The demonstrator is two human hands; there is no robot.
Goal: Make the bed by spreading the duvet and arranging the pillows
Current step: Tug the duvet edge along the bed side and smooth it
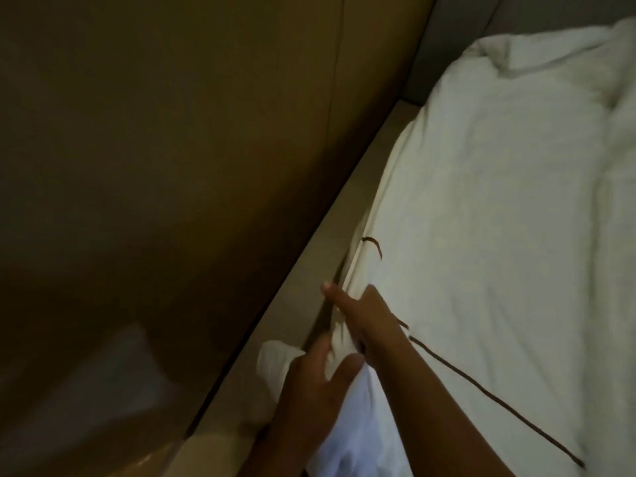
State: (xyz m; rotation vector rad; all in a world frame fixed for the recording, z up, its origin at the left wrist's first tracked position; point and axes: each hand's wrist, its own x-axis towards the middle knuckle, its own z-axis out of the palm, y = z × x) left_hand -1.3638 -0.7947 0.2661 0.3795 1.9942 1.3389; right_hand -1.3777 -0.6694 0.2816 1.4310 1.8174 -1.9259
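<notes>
"so, where is the duvet right now?"

"dim view, looking down from my head. the white duvet (pixel 481 235) lies over the bed on the right of the picture, mostly flat, with a thin dark trim line (pixel 481 383) running across it toward my arms. its near edge sits at the gap beside a pale ledge (pixel 344 218), which runs along a brown wall (pixel 172 166)."

"and your hands?"

"both are at that edge, close together. my left hand (pixel 309 376) grips a bunch of the white cloth between thumb and fingers; a fold pokes out past it over the ledge. my right hand (pixel 364 315) rests on the edge just above, one digit stretched out along the gap. it is blurred, so i cannot tell whether it grasps cloth or only presses it."

"how far along is the bed?"

"partway, i judge. the duvet covers what i can see of the mattress, but this side edge is bunched and creases cross the far part. at the head end sits a rumpled white heap (pixel 537 53); i cannot tell if it is a pillow or more duvet. the side needs straightening, and the pillows look yet to be arranged."
</notes>
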